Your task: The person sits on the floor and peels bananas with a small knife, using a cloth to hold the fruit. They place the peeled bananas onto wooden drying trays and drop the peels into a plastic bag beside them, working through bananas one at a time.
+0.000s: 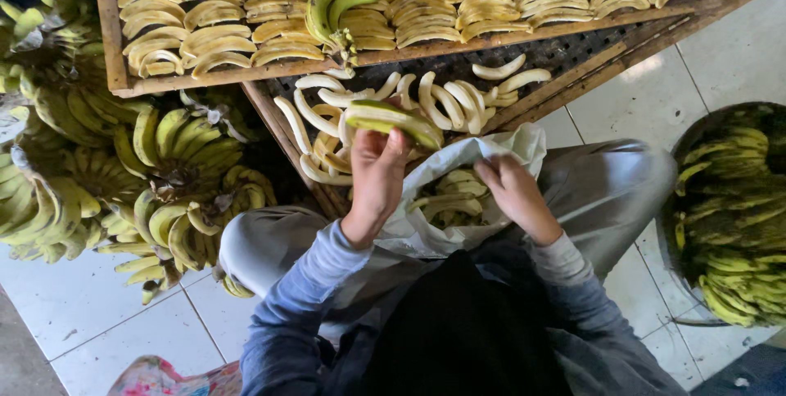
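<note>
My left hand (pixel 378 176) holds up a green-skinned banana (pixel 391 120), partly peeled, above my lap. My right hand (pixel 514 193) rests on the rim of a white plastic bag (pixel 491 150) on my knees, its fingers curled; whether it grips the bag's edge I cannot tell. Inside the bag lie banana peels (pixel 449 199). Just beyond my hands a dark mesh tray (pixel 573 52) carries several peeled pale bananas (pixel 446 99).
A wooden-framed tray (pixel 110 44) packed with rows of peeled bananas lies at the top, with a green bunch (pixel 332 9) on it. Bunches of unpeeled bananas (pixel 176 175) are heaped on the left. A round basin of green bananas (pixel 733 216) stands at right on white floor tiles.
</note>
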Demonstrator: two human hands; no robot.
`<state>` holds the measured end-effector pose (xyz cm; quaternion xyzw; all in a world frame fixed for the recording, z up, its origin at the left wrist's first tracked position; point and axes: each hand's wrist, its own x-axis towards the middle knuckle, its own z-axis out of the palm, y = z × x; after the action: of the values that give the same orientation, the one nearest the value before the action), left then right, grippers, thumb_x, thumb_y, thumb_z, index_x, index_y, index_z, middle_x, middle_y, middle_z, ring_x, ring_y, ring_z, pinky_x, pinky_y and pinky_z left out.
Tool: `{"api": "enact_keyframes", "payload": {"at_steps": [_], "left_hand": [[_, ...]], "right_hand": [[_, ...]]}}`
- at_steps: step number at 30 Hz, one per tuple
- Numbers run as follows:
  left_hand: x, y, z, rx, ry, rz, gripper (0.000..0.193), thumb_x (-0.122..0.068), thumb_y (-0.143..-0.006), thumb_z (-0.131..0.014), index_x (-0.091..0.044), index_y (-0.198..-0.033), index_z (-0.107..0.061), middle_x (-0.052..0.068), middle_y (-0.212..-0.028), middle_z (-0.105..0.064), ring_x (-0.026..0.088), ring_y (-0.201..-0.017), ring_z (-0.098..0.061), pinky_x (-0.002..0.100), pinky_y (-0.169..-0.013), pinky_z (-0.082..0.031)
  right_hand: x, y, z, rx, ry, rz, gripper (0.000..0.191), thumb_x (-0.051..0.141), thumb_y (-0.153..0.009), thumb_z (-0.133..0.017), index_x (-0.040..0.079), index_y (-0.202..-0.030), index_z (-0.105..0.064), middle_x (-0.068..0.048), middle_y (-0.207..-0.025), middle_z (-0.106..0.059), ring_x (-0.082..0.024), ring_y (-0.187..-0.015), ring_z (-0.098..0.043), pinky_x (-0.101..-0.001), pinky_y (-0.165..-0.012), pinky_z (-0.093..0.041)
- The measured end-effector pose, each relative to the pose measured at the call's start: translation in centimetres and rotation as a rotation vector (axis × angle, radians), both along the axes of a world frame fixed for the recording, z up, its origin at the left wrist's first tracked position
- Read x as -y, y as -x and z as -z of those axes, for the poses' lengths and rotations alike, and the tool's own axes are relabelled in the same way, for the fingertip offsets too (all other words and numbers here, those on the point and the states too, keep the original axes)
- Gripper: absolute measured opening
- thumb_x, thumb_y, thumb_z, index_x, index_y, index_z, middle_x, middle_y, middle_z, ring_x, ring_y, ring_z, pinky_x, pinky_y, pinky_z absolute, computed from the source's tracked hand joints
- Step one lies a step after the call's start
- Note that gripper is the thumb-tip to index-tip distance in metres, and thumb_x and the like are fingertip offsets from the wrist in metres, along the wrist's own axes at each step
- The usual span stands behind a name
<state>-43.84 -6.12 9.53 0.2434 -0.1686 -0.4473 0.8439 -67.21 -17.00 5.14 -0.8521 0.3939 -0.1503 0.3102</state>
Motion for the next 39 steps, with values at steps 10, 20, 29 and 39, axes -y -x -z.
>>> {"api": "enact_keyframes", "payload": {"at_steps": [10,20,29,39], "left_hand": [[2.6,2.8,8.3,-0.151,-0.15,0.13,0.026,-0.01,-0.106,-0.061,-0.006,-0.131,-0.055,0.006,-0.125,-0.066,0.019,-0.115,-0.064,0.042,-0.099,-0.056],[3.8,-0.2,6.3,-0.276,-0.311,0.218,0.038,-0.02,-0.098,-0.057,-0.006,-0.132,-0.046,0.007,-0.12,-0.067,0.023,-0.106,-0.069,0.043,-0.087,-0.06],[4.5,-1.7,6.0,0.461,-0.292,0.222,0.055,0.001,-0.09,-0.079,-0.001,-0.134,-0.046,0.01,-0.12,-0.067,0.017,-0.111,-0.067,0.032,-0.098,-0.057],[5.3,-4.3,8.0,0.279,-0.016,0.48,0.04,-0.004,-0.108,-0.064,-0.001,-0.145,-0.05,0.009,-0.138,-0.062,0.019,-0.128,-0.061,0.034,-0.111,-0.052]], "right_hand": [[-1.4,-9.7,-5.5,0.378,-0.011,0.091,0.022,0.013,-0.095,-0.078,-0.001,-0.11,-0.068,-0.011,-0.086,-0.066,-0.022,-0.064,-0.056,-0.0351,-0.058,-0.045],[0.8,-10.0,-0.3,0.395,-0.115,0.22,0.023,0.021,-0.109,-0.063,0.0,-0.101,-0.068,-0.013,-0.074,-0.059,-0.022,-0.064,-0.054,-0.0369,-0.062,-0.046],[1.8,-8.6,0.6,0.768,-0.753,0.23,0.027,0.028,-0.113,-0.06,0.006,-0.098,-0.063,0.005,-0.07,-0.052,-0.004,-0.055,-0.044,-0.0224,-0.047,-0.032],[2.8,-8.4,1.1,0.881,-1.378,0.399,0.02,0.024,-0.108,-0.055,0.007,-0.113,-0.065,0.005,-0.067,-0.054,0.0,-0.044,-0.038,-0.0176,-0.035,-0.025]]}}
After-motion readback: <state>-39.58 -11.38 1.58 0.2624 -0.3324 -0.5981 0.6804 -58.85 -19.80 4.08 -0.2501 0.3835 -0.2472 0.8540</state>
